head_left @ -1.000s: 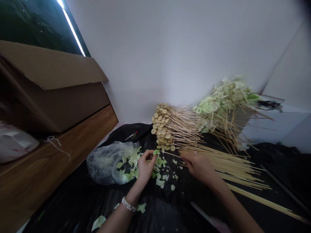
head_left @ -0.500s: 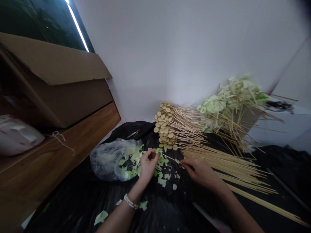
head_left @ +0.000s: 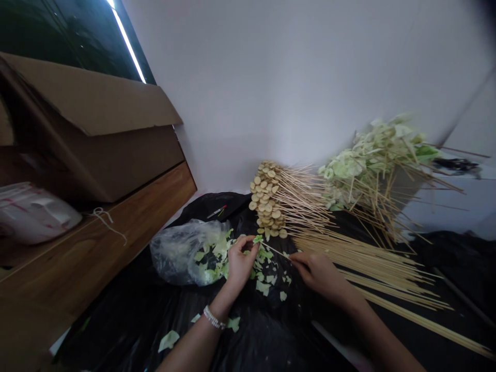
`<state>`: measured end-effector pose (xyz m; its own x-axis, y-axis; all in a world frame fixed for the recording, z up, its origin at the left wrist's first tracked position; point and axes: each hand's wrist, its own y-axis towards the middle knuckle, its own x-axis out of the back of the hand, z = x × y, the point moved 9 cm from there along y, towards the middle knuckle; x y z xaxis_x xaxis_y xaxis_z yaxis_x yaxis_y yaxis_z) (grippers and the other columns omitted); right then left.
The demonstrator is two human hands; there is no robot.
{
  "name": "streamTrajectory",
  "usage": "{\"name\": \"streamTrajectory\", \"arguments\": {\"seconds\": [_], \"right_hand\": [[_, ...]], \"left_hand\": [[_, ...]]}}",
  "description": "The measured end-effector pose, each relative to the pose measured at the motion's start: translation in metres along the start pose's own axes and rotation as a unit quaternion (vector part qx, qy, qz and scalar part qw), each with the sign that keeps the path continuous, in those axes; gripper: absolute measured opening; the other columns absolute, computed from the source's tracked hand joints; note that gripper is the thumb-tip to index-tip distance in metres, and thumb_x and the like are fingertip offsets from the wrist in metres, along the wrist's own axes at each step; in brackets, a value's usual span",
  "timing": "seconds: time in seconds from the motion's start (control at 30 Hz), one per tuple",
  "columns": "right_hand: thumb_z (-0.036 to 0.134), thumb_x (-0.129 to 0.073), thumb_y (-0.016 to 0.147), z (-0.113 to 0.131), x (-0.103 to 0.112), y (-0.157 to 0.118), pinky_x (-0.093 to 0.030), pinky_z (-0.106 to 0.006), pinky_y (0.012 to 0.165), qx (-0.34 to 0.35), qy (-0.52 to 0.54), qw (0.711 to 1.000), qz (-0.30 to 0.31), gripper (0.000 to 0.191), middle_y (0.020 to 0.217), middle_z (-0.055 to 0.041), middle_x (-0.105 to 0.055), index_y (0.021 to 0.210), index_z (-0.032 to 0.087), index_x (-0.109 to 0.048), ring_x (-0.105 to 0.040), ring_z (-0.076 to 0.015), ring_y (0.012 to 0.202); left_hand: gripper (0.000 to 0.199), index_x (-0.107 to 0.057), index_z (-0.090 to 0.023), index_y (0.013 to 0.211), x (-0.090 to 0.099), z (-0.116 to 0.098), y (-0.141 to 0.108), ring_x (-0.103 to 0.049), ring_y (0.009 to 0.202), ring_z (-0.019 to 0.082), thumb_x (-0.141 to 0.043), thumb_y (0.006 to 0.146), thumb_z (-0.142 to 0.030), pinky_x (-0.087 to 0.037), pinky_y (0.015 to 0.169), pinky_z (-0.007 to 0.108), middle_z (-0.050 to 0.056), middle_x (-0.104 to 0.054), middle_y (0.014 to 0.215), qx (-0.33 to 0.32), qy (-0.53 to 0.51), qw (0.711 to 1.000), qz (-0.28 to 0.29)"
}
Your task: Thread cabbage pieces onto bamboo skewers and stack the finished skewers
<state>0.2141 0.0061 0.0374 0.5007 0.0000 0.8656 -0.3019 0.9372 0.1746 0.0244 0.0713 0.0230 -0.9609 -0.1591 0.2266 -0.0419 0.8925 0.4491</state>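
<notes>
My left hand [head_left: 241, 258], with a beaded bracelet on its wrist, pinches a small green leaf piece [head_left: 258, 239] at the tip of a thin wooden stick [head_left: 276, 250]. The stick's other end is gripped between the fingers of my right hand [head_left: 320, 273]. Torn pale green leaf pieces [head_left: 263, 287] lie scattered under and around my left hand. Left of it rests a clear plastic bag [head_left: 182, 253], with more leaf pieces at its mouth. A row of loose sticks [head_left: 372, 263] lies beyond and to the right of my right hand.
Sticks bearing round beige slices [head_left: 267, 194] are stacked by the wall. To their right is a heap of sticks with leaves [head_left: 349, 164]. An open cardboard box [head_left: 127, 165] and a white container [head_left: 36, 214] stand on the wooden surface [head_left: 155, 212] at left. Black plastic [head_left: 267, 341] lies below my hands.
The whole view has shifted slightly, so things appear a little farther right. Both hands keep nearly the same pose, with the leaf piece still at the stick's tip.
</notes>
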Motion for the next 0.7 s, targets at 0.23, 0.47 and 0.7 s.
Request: {"name": "streamTrajectory", "arguments": {"seconds": [0.23,0.47,0.7], "right_hand": [[0.023,-0.036,0.094,0.007,-0.011,0.001,-0.037,-0.023,0.066,0.007,0.023,1.0,0.005,0.032,0.077,-0.0029,-0.068,0.081,0.02,-0.066,-0.061,-0.0139,0.072],[0.023,-0.035,0.096,0.008,-0.014,0.002,-0.038,-0.023,0.068,0.001,0.023,1.0,-0.006,0.032,0.08,-0.0035,-0.068,0.088,0.018,-0.065,-0.062,-0.0135,0.074],[0.02,-0.035,0.094,0.004,-0.025,0.002,-0.035,-0.023,0.067,-0.007,-0.041,0.999,0.009,0.029,0.082,-0.0043,-0.068,0.088,0.019,-0.063,-0.062,-0.0147,0.078]], "left_hand": [[0.012,-0.07,-0.02,0.086,0.0,-0.001,0.001,-0.059,0.068,0.014,-0.064,0.078,-0.027,-0.048,0.064,0.024,0.002,-0.061,0.075,-0.029,0.022,0.999,0.011],[0.017,-0.07,-0.017,0.087,-0.001,0.011,0.002,-0.059,0.065,0.014,-0.066,0.076,-0.031,-0.047,0.062,0.023,0.002,-0.064,0.072,0.019,0.007,1.0,0.011],[0.018,-0.073,-0.019,0.09,-0.024,-0.015,-0.012,-0.062,0.066,0.014,-0.064,0.08,-0.031,-0.05,0.064,0.024,0.004,-0.069,0.076,-0.061,0.057,0.99,0.113]]}}
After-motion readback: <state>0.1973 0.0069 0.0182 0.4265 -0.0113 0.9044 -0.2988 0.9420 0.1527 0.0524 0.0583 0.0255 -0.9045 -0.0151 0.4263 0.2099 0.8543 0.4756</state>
